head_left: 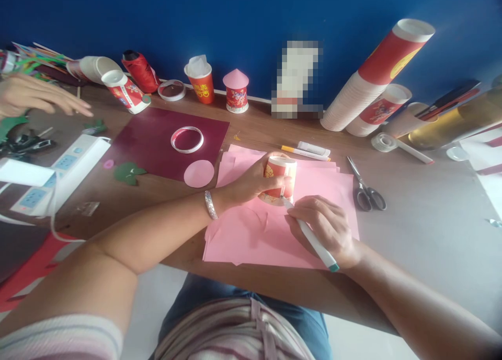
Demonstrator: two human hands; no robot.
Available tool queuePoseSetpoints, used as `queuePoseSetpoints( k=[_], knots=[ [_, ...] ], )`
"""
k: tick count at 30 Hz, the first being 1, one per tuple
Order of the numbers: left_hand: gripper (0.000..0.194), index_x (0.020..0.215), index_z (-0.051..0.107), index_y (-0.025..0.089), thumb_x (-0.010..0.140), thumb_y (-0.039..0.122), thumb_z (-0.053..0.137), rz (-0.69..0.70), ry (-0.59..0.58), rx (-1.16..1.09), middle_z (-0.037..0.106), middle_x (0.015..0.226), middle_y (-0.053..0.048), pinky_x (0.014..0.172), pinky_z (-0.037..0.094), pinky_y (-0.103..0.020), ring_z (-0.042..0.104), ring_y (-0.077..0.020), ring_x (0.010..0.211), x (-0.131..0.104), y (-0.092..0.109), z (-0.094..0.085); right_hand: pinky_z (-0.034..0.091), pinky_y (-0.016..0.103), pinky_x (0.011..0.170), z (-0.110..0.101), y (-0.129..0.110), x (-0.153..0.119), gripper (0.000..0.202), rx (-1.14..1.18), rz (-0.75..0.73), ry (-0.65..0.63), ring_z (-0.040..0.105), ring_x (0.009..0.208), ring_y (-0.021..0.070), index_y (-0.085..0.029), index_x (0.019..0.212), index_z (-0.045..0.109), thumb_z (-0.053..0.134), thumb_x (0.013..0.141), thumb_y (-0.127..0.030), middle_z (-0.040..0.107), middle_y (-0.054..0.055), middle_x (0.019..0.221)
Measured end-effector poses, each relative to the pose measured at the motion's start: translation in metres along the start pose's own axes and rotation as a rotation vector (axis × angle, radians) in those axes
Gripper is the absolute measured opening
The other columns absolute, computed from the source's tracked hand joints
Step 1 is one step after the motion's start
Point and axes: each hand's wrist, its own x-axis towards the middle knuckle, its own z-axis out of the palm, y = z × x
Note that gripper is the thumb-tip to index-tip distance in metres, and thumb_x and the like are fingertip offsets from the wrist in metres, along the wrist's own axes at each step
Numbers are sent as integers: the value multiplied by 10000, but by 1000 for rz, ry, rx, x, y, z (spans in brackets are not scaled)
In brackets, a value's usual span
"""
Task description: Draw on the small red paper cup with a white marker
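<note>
My left hand (pixel 257 180) is wrapped round a red and white paper cup (pixel 277 166), held above a stack of pink paper (pixel 243 234). In my right hand (pixel 323 227) is a white marker pen (pixel 316 242) with a green end, its other end at the lower side of the cup. Whether the tip touches the cup I cannot tell. Behind the cup, a capped white marker and a yellow-and-white pen (pixel 300 152) lie by the paper's far edge. Scissors (pixel 364 187) rest to the right of the stack.
A pink paper disc (pixel 199 173) and a cut cup ring (pixel 187 140) lie at a dark red sheet (pixel 149 135). Along the wall stand a cup with a pink cone top (pixel 236 91) and stacked cups (pixel 364 93). Another person's hand (pixel 39 96) is above the power strip (pixel 63 172).
</note>
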Motion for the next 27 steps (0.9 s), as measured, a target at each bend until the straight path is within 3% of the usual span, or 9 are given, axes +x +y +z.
queuePoseSetpoints(
  k=[15,22,27],
  knots=[
    [441,1118,509,202,814,396,764,-24,24,16,656,825,-10,685,477,-287,622,-164,767,0,1,0,608,320,648,0,-2,0,209,-1,-10,-2,646,695,159,-177,1024,582,661,888,-40,641,24,771],
    [343,954,534,188,802,397,761,-4,-25,7,637,764,-10,651,478,-280,596,-145,699,1,1,1,608,322,651,-1,-1,2,203,-3,-14,-21,648,686,161,-191,1026,591,648,889,-53,652,19,773],
    [388,1021,530,193,810,423,762,0,-8,27,625,819,-10,672,485,-278,601,-155,757,1,1,0,606,326,649,-1,-1,0,234,5,-4,11,642,680,162,-191,1044,589,653,871,-47,645,16,767]
  ],
)
